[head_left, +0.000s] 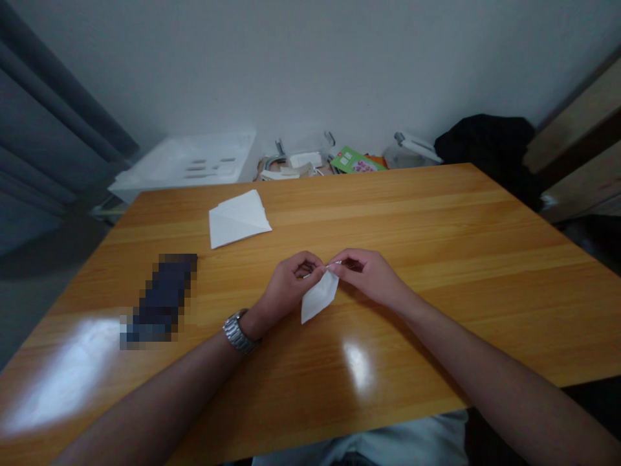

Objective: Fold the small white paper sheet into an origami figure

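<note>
A small folded white paper [320, 298] hangs over the middle of the wooden table [412, 233], its lower corner pointing down toward the front edge. My left hand [294, 281], with a metal watch [237, 333] on the wrist, pinches the paper's top edge between thumb and forefinger. Close beside it, my right hand [366, 275] pinches the same top corner from the right, the fingertips of both hands nearly touching. The curled lower fingers are partly hidden. Farther back on the left lies a stack of white paper [239, 219].
A dark, pixelated object [162, 298] lies on the table's left side. Behind the far edge stand a white tray-like piece [194, 162], a green booklet [356, 162] among clutter, and a clear box [412, 152]. Black cloth [485, 145] is at the back right.
</note>
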Demonstrator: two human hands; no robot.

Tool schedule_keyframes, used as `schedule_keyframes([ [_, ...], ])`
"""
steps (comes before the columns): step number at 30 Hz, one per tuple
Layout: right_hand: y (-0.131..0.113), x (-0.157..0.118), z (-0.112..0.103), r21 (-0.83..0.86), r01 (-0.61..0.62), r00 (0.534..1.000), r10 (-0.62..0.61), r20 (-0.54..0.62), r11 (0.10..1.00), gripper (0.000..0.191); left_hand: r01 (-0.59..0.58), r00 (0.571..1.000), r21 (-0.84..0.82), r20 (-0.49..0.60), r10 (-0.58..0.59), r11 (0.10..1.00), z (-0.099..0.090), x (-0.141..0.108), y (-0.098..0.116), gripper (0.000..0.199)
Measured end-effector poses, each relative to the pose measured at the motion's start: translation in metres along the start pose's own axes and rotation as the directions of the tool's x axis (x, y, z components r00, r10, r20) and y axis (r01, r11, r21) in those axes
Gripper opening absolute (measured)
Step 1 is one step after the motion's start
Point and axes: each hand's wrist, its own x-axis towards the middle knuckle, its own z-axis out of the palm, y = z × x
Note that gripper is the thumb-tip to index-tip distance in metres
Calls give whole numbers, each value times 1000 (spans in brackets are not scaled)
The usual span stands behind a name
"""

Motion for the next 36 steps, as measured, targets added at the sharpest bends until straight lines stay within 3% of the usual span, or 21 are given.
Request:
schedule_keyframes([
  [5, -1, 1, 0, 11, 8, 999, -7, -34, 1000, 17, -12, 999, 9, -31, 12, 1000, 1, -1, 2, 22],
  [12, 3, 2, -3, 0, 75, 997, -75, 8, 997, 17, -55, 998, 51, -26, 57, 997, -1, -2, 0, 20],
  [17, 4, 1, -1, 2, 69, 997, -69, 19, 998, 18, -100, 994, 105, -34, 104, 989, -3, -1, -3, 18],
  [22, 5, 1, 1, 46, 40, 999, -40, 11, 998, 17, -71, 997, 78, -38, 74, 994, -2, -1, -5, 20],
  [32, 12, 8, -11, 69, 34, 976, -18, -216, 997, 19, 21, 1000, -116, 9, -20, 993, 1, 0, -5, 39],
  [36, 14, 10, -11, 87, 40, 972, -19, -235, 995, 20, 22, 1000, -148, -19, -25, 989, 2, 1, -8, 38],
])
